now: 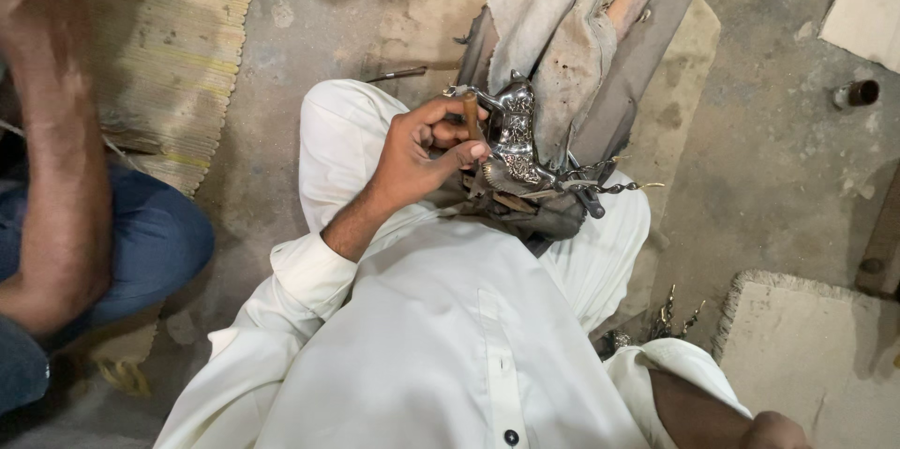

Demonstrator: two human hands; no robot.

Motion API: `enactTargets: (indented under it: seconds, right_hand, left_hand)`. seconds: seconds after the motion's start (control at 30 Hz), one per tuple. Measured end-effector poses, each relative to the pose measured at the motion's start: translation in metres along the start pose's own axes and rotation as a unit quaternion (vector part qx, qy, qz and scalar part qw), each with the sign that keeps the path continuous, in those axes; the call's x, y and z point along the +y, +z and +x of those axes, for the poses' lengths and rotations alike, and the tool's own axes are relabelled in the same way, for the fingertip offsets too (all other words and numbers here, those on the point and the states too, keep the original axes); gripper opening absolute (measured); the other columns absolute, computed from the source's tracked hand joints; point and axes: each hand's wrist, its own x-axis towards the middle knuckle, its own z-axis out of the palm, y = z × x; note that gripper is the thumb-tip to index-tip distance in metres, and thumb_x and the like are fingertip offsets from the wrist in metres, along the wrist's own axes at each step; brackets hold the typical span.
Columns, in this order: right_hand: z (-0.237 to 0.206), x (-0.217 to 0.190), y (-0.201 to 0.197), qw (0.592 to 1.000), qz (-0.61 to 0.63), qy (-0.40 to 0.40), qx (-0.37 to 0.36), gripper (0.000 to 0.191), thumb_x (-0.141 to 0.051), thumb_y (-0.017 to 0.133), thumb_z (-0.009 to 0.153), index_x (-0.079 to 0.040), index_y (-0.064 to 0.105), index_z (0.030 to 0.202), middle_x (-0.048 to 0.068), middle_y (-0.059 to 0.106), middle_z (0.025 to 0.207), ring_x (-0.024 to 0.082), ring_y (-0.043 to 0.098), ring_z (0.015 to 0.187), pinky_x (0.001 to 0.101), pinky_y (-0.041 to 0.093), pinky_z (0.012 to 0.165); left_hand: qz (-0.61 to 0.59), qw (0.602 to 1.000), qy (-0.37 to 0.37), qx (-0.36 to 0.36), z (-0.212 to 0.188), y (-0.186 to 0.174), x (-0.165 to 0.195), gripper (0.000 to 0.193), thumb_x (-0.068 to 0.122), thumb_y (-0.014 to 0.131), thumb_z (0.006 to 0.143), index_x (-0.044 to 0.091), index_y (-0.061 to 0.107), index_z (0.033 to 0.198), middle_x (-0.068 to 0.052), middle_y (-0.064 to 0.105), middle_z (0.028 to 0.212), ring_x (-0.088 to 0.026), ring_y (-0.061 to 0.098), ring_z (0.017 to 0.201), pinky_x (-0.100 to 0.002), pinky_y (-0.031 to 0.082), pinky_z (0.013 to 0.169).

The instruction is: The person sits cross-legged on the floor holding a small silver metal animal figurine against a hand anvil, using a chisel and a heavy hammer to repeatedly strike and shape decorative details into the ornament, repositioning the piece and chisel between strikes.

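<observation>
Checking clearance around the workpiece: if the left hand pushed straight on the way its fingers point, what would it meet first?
Most likely the silver horse figurine; the left hand already rests against it, holding a wooden-handled tool.

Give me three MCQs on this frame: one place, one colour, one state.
1. Where is the horse figurine?
A. on the mat
B. on the wearer's lap
C. on the floor

2. What colour is the wearer's shirt?
A. white
B. blue
C. brown

3. What is the left hand doing?
A. lying open
B. holding a cup
C. gripping a thin tool at the figurine

Key: 1 B, it sits between the knees on cloth; 2 A, sleeves and front are white; 3 C, fingers curl round the tool.
</observation>
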Motion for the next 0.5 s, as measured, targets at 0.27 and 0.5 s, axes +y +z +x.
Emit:
enactTargets:
  seconds: [0.27,0.5]
  right_hand:
    - [-0.034,0.004,-0.024,0.999,-0.018,0.033,0.033,0.012,-0.013,0.074,0.086,-0.008,0.067,0.095,0.009,0.069,0.088,0.019,0.062,0.080,0.0375,0.047,0.076]
    - [-0.093,0.022,-0.074,0.932,-0.156,0.324,0.033,0.005,-0.012,0.074,0.085,-0.009,0.070,0.085,0.008,0.070,0.078,0.018,0.063,0.069,0.0350,0.049,0.067]
  left_hand:
    - [0.023,1.000,0.006,-0.006,-0.002,0.002,0.002,0.035,-0.002,0.076,0.096,-0.001,0.062,0.129,-0.007,0.077,0.098,-0.009,0.073,0.100,-0.025,0.058,0.089]
    - [0.021,1.000,0.022,0.006,-0.003,-0.001,0.001,0.035,-0.003,0.073,0.097,-0.002,0.059,0.129,-0.008,0.078,0.096,-0.009,0.073,0.096,-0.026,0.059,0.088]
